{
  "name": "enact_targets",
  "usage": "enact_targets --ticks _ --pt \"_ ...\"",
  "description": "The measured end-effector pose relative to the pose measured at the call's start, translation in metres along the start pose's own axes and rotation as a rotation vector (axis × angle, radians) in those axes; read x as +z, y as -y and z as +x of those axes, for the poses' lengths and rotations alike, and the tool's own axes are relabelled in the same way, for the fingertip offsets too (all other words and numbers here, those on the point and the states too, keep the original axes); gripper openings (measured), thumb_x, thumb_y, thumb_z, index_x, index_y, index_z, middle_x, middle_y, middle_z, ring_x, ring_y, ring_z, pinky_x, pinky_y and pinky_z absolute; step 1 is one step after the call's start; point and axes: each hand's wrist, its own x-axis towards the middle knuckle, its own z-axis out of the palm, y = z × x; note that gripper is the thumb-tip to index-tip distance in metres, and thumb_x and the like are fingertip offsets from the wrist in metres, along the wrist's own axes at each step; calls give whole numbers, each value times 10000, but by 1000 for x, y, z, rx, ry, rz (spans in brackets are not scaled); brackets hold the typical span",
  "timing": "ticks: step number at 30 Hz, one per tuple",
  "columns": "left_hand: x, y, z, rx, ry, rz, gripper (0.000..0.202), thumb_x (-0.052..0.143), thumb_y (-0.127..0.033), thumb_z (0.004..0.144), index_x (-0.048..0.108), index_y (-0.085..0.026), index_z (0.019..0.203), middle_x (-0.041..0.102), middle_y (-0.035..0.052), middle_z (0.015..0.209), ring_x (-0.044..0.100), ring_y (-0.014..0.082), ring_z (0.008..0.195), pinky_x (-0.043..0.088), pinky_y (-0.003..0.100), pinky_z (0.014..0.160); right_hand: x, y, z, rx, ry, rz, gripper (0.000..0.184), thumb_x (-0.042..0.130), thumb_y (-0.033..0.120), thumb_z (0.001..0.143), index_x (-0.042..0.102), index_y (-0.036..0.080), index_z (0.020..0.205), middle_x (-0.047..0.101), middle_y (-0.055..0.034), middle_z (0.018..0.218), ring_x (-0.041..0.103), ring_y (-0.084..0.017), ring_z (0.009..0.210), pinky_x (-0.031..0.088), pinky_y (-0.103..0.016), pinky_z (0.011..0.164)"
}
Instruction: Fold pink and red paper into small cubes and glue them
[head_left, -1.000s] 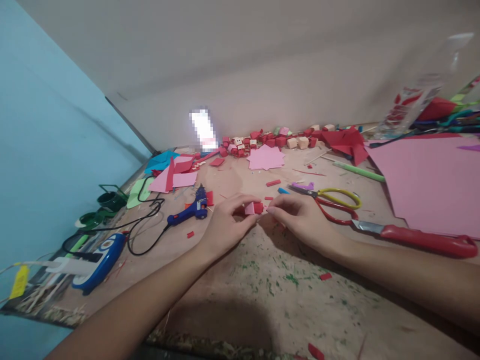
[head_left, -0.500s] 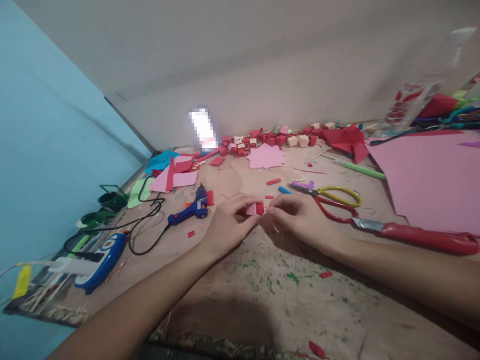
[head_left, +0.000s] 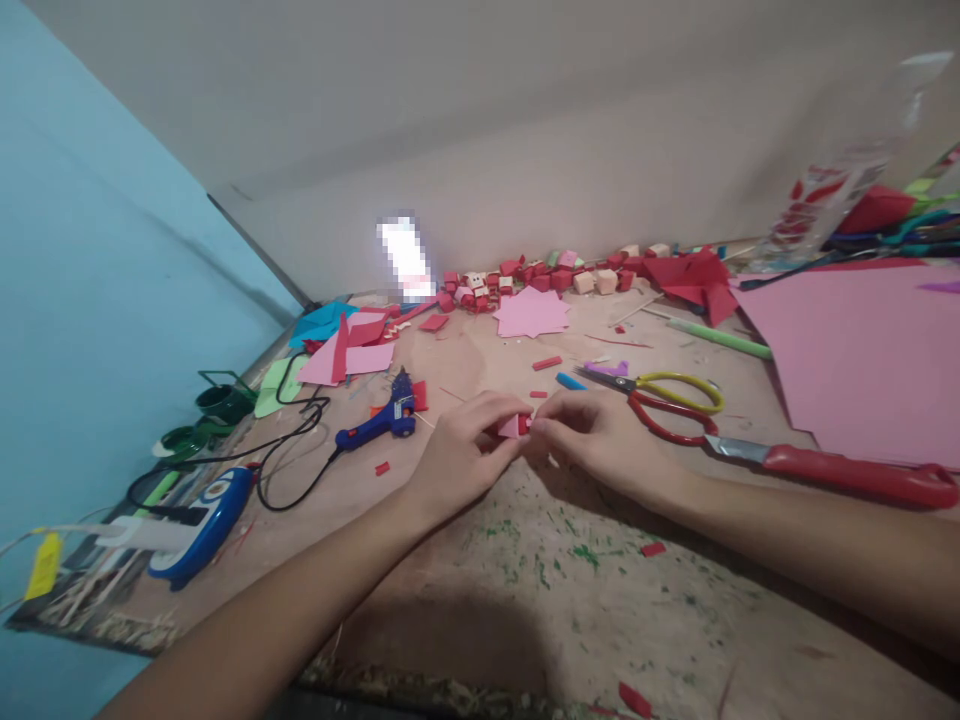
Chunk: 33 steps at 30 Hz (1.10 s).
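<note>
My left hand (head_left: 459, 452) and my right hand (head_left: 600, 438) meet in the middle of the worktop, fingertips pinched together on a small pink and red foam piece (head_left: 517, 426). Both hands rest low on the surface with fingers curled. The piece is mostly covered by my left fingers; only a pink face and a red edge show. A blue glue gun (head_left: 381, 417) lies just left of my left hand. Yellow and red scissors (head_left: 664, 398) lie just behind my right hand.
A red-handled knife (head_left: 844, 472) lies at the right, in front of a large pink sheet (head_left: 862, 360). Several small red and pink foam cubes (head_left: 540, 278) line the back wall beside a pink star shape (head_left: 531, 313). A blue power strip (head_left: 196, 520) and black cord (head_left: 289, 440) sit left.
My left fingers have closed further over the foam piece, hiding more of it. Both hands stay in the same spot.
</note>
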Motion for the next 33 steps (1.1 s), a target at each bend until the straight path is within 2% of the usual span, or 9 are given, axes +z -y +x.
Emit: enact_targets --ticks 8,18,22,26,30,33 --pt "1 1 1 123 11 81 249 681 -121 916 709 -192 1153 753 87 1125 702 215 1045 555 326 932 0 0 -1 -6 19 -38 189 594 217 871 708 188 723 692 -13 656 611 -162 602 471 -298 579" --pt "3 -1 0 89 14 77 245 688 -107 906 708 -174 1140 753 86 1128 696 208 1047 549 319 929 0 -3 1 -20 17 -67 204 599 219 878 694 184 701 680 -14 674 602 -167 643 457 -305 619" --pt "4 -2 1 2 -9 21 229 674 -117 899 729 -194 1108 763 72 1120 701 212 1037 558 324 912 0 -2 0 -26 19 -48 214 613 257 895 701 185 713 677 -13 665 605 -164 624 454 -293 591" --pt "5 3 2 -188 -59 -183 230 704 -162 862 735 -175 1090 769 78 1102 726 212 983 589 318 864 -2 3 -3 -28 18 61 294 590 346 942 704 179 729 628 3 596 544 -140 540 407 -267 514" --pt "4 7 4 -332 -61 -496 281 790 -250 806 724 -161 1065 776 82 1062 755 218 915 622 335 827 -5 4 -6 -74 -118 115 367 576 431 951 696 168 726 629 -9 607 561 -149 575 435 -264 547" --pt "2 7 5 -422 -39 -666 343 835 -287 778 698 -150 1060 769 66 989 766 208 823 639 347 784 -4 0 -6 -67 -182 134 241 613 365 912 729 168 834 689 -21 705 605 -157 595 467 -263 544"
